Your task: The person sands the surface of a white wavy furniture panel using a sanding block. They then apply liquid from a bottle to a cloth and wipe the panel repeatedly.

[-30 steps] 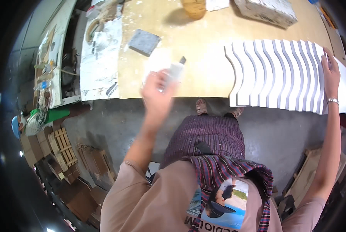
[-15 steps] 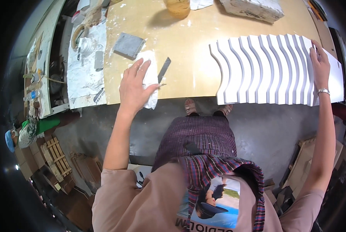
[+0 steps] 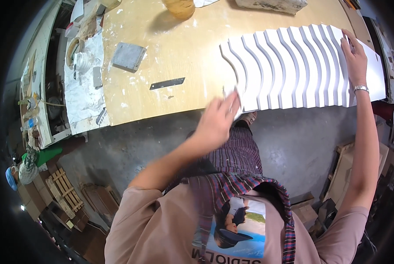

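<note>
My left hand (image 3: 212, 121), blurred by motion, is closed on a white cloth (image 3: 238, 113) at the left end of a white panel with wavy ridges (image 3: 289, 72). The cloth is mostly hidden beneath the fingers, at the panel's near left corner. My right hand (image 3: 355, 59) lies on the panel's right part, its fingers spread along the last ridge beside a flat white section. A dark blade strip (image 3: 167, 83) rests on the table, left of my left hand. Further left is a grey square block (image 3: 128, 57).
The yellowish, paint-spotted table (image 3: 183, 53) carries a jar of amber liquid (image 3: 179, 8) and a stained white block (image 3: 274, 4) at the far side. A white sheet (image 3: 80, 110) with tape and tools covers the left end. A wooden pallet (image 3: 65, 191) stands at the lower left.
My left hand has carried the cloth rightward, from beside the grey block to the panel's left edge. The blade now lies uncovered and more level. My right hand stays on the panel.
</note>
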The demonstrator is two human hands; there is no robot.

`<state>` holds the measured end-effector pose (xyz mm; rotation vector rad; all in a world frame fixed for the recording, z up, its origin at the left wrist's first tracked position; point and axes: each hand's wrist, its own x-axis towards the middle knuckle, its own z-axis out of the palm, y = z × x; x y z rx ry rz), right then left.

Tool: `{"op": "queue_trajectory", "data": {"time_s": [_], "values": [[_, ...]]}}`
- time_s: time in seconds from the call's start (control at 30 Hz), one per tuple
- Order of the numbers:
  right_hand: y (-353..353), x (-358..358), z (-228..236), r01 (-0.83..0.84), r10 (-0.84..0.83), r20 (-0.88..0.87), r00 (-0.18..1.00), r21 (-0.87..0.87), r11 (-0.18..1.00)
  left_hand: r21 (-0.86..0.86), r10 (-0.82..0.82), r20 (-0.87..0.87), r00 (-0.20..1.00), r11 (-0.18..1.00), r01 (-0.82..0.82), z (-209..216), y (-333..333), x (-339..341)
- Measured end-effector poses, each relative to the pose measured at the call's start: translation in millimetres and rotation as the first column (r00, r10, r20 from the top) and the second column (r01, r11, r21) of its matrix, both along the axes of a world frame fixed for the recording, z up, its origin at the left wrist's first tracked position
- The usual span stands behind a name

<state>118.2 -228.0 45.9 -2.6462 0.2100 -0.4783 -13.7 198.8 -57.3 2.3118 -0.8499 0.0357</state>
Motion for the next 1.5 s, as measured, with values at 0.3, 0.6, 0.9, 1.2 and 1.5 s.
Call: {"op": "queue_trajectory", "data": {"time_s": [0.3,0.6,0.9,1.2,1.5], "values": [[-18,-4,-7,0.023,-0.023,0.0,1.0,-0.123,0.992,0.096,0.207,0.018,0.978,0.974,-0.207,13,79,54],[-12,-1,-5,0.027,-0.027,0.007,1.0,-0.114,0.993,-0.162,-0.03,0.11,0.993,0.986,0.047,19,-6,59],[-17,-4,-11,-0.01,0.02,0.069,0.997,-0.143,0.99,0.042,-0.155,0.31,0.938,0.988,0.15,-3,-25,56],[-15,-3,-10,-0.012,0.021,0.05,0.999,-0.168,0.986,0.148,-0.146,0.437,0.887,0.985,0.089,2,-27,73],[-11,0,-10,-0.022,0.033,0.056,0.998,-0.188,0.982,0.207,-0.209,0.47,0.857,0.971,0.124,5,-22,73]]}}
